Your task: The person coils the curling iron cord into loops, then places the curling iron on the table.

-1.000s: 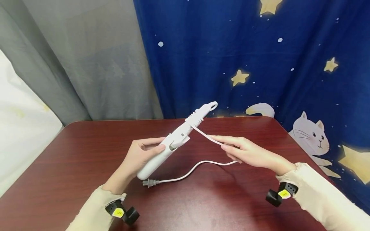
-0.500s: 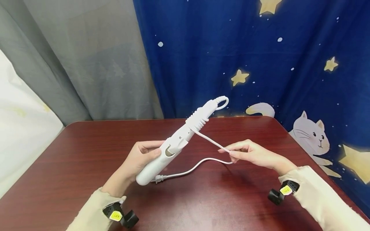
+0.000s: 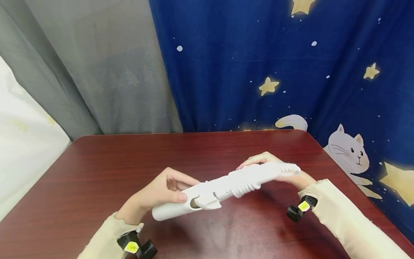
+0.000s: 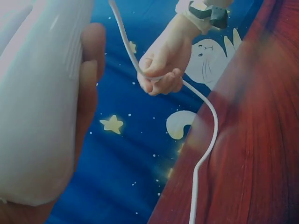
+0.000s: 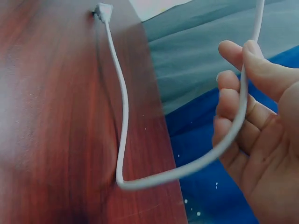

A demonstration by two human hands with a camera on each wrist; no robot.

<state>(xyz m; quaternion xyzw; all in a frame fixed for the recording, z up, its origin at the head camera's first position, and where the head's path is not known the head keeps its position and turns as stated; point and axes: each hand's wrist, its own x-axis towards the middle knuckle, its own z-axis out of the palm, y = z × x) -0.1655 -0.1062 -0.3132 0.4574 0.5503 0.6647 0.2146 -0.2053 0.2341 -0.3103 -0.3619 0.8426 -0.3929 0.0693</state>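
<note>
A white wand-shaped electric appliance (image 3: 207,196) lies tilted across the head view, its right end higher. My left hand (image 3: 161,192) grips its wider left part, thumb near a cutout and a raised clip. White cord coils (image 3: 244,189) wrap the right part. My right hand (image 3: 263,157) is partly hidden behind the wrapped end. In the right wrist view, my right hand (image 5: 268,116) pinches the loose cord (image 5: 124,107) between thumb and index finger, other fingers curled loosely. The cord's plug (image 5: 103,11) is at the table's surface.
The dark red wooden table (image 3: 123,162) spreads beneath both hands. Grey curtain (image 3: 113,72) and blue star-patterned curtain (image 3: 226,72) hang behind its far edge. Black wrist cameras (image 3: 295,213) sit on both sleeves.
The appliance has swung from a steep diagonal to nearly level, its wrapped end coming down to the right. My right hand, first near the cord, now pinches it behind that end.
</note>
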